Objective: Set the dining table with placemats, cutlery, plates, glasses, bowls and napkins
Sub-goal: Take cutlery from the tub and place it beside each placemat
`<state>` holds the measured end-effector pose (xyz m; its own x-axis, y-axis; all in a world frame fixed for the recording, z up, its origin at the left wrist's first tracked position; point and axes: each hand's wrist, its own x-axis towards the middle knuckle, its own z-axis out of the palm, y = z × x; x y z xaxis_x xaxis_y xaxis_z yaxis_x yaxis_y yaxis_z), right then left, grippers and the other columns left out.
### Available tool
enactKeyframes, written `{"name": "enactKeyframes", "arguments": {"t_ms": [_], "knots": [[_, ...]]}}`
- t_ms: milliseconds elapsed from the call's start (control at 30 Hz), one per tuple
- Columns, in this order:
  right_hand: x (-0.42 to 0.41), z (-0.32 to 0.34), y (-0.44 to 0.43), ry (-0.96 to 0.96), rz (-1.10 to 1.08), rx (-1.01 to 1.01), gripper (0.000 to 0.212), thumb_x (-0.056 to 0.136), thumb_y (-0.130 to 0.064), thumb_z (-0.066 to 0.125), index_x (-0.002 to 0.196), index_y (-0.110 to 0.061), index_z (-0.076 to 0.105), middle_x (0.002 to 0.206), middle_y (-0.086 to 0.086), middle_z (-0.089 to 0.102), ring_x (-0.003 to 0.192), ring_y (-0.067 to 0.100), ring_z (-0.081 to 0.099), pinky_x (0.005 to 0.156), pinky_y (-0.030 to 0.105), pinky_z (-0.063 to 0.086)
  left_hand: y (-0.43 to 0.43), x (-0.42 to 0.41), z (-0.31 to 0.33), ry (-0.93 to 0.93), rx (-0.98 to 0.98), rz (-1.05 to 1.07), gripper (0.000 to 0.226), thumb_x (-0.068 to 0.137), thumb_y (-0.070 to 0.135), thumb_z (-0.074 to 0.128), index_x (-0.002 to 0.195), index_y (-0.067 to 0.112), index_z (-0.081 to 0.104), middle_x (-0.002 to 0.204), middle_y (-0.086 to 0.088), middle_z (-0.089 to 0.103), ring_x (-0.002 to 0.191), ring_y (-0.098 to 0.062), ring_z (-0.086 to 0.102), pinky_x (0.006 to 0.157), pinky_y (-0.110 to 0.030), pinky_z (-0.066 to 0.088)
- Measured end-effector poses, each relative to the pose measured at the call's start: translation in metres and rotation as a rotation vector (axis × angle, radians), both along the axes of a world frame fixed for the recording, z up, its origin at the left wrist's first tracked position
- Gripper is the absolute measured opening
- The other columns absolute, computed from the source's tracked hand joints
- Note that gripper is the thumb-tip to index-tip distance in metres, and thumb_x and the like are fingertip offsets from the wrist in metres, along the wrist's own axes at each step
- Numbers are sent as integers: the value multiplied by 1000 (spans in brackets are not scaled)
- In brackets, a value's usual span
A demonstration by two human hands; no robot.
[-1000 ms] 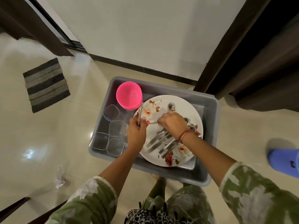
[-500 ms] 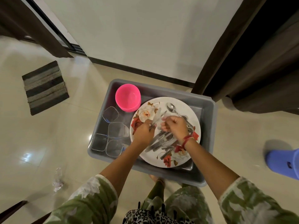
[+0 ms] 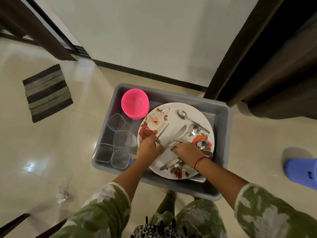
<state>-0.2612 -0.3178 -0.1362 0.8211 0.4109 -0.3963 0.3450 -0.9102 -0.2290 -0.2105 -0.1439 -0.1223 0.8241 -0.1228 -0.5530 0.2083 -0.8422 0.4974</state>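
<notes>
Where the grey tub [image 3: 223, 117] sits on the floor, I see clear glasses [image 3: 126, 139] standing in its left end and a pink bowl [image 3: 134, 103] at the far corner. The left hand [image 3: 148, 149] pinches a thin metal utensil [image 3: 162, 132] between thumb and fingertips over the flowered plate [image 3: 171, 117]. The right hand [image 3: 187, 152] curls its fingers round cutlery [image 3: 179, 133] heaped on that plate (which pieces, I cannot tell). A blue stool [image 3: 303, 172] stands far right.

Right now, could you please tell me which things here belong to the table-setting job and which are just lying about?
For the job: grey tub, floral plate, cutlery, gripped by left hand and right hand, pink bowl, clear glasses.
Lying about: striped mat, blue stool, crumpled wrapper.
</notes>
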Motion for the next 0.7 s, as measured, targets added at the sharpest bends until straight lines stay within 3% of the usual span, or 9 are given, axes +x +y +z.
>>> {"name": "enactKeyframes", "arguments": {"t_ms": [100,200,300,367,467,567,700], "knots": [[-10,-8,-2,62,47,-87,32,76,3,67,105,-11,64,92,7,62,68,23,65,56,34,56,-3,-15,-8,-14,73,-57,27,84,31,70,106,16,63,91,-1,61,84,-21,59,71,-33,51],[-14,-11,-4,53,7,-70,33,71,4,73,100,-11,66,88,6,62,63,21,64,53,32,56,-8,-25,-16,-81,143,-140,18,90,30,62,97,14,65,100,-2,58,89,-23,60,63,-29,42],[-11,-16,-5,86,22,-9,23,85,-3,62,107,-11,65,100,7,61,84,23,63,71,32,56,-15,-30,-18,-124,168,-181,20,93,29,57,98,12,66,100,-3,57,85,-22,61,64,-29,44],[-10,-10,-4,133,99,-49,14,87,-9,62,100,-11,66,102,6,58,88,23,61,73,33,54,-20,-30,-18,-131,162,-141,18,93,26,58,98,10,66,101,-5,58,84,-24,62,68,-30,46],[-14,-2,0,139,146,-121,14,89,-9,59,102,-10,65,109,9,56,92,25,60,75,36,51,-25,-24,-17,-7,134,-15,13,90,22,62,88,10,62,91,-6,61,83,-24,62,68,-31,47],[-16,3,12,125,117,-169,18,92,-7,51,106,-10,62,116,11,56,99,27,58,78,39,51,-26,-16,-15,153,67,102,27,86,18,66,67,16,47,68,1,53,74,-19,55,62,-27,40],[-9,4,23,141,-19,-143,21,93,-15,49,112,-11,59,116,9,56,104,27,56,80,38,46,-21,-13,-9,196,-34,152,27,84,7,65,67,17,46,66,5,48,75,-19,51,55,-20,34]]}}
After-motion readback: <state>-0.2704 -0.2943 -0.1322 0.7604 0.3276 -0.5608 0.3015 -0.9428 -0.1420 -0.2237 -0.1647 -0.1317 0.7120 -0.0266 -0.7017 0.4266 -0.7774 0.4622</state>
